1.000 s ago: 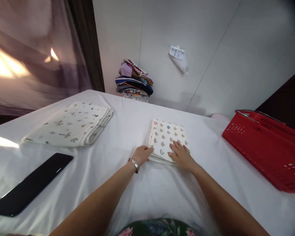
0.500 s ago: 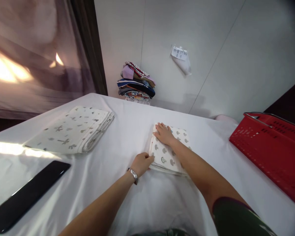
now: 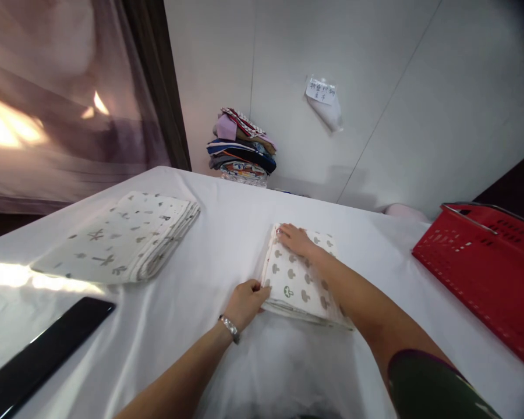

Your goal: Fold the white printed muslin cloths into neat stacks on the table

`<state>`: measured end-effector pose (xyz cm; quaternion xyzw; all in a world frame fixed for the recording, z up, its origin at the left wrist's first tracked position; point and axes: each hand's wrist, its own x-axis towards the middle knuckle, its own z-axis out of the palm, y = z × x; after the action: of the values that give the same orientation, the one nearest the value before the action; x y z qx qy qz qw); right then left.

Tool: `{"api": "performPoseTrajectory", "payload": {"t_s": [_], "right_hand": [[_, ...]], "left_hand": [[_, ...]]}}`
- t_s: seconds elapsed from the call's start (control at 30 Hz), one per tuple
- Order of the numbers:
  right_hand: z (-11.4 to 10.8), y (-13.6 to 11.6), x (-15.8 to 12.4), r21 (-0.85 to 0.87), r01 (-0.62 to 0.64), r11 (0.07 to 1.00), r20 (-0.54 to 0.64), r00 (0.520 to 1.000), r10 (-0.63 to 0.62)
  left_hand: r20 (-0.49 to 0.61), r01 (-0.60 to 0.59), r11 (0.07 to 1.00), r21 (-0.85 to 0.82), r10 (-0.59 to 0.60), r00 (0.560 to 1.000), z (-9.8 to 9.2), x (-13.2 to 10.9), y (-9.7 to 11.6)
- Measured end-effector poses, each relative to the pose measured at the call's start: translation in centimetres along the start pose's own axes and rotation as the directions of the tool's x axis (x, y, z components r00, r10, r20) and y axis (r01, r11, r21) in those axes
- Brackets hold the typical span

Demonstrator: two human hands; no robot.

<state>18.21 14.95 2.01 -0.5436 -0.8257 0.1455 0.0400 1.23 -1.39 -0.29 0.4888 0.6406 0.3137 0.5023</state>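
Note:
A folded white cloth (image 3: 290, 273) printed with grey mushroom shapes lies near the middle of the white-covered table (image 3: 227, 233). My left hand (image 3: 246, 301), with a silver bracelet at the wrist, pinches the cloth's near left corner between thumb and fingers. Flat on the upper part of the cloth rests my right hand (image 3: 296, 240), its fingers stretched toward the far left edge. The right forearm covers part of the cloth's right side. To the left lies a larger folded cloth (image 3: 117, 238) with a plant print, touched by neither hand.
A long black glossy slab (image 3: 48, 358) lies at the front left. The red plastic basket (image 3: 484, 279) stands at the right edge. Behind the table is a stack of folded clothes (image 3: 243, 148) against the wall, where a paper note (image 3: 321, 92) hangs. A curtain (image 3: 70, 116) hangs at left.
The view has shifted slightly. My right hand has moved a little down and right on the mushroom-print cloth, while my left hand keeps its pinch at the corner. More of the cloth's near edge shows.

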Motion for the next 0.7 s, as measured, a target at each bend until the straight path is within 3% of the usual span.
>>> {"api": "performPoseTrajectory", "payload": {"t_s": [0.17,0.3,0.53,0.7], "right_hand": [[-2.4,3.8,0.8,0.038,-0.15,0.988,0.101,0.984,0.146],[-3.5,5.3,2.0,0.074,-0.169,0.983,0.222,0.964,0.149],[-4.5,3.3,5.6,0.136,-0.125,0.983,0.395,0.917,0.062],[-5.0,1.7,6.7,0.098,-0.143,0.985,0.492,0.867,0.077]], "left_hand": [[0.011,0.014,0.992,-0.123,-0.012,1.0,0.1,0.5,-0.5],[0.062,0.055,0.985,-0.161,-0.046,0.997,0.0,0.8,-0.5],[0.113,0.104,0.973,-0.204,-0.082,0.99,-0.2,0.5,-0.1],[0.136,0.098,0.97,-0.225,-0.068,0.988,-0.3,0.7,-0.4]]}}
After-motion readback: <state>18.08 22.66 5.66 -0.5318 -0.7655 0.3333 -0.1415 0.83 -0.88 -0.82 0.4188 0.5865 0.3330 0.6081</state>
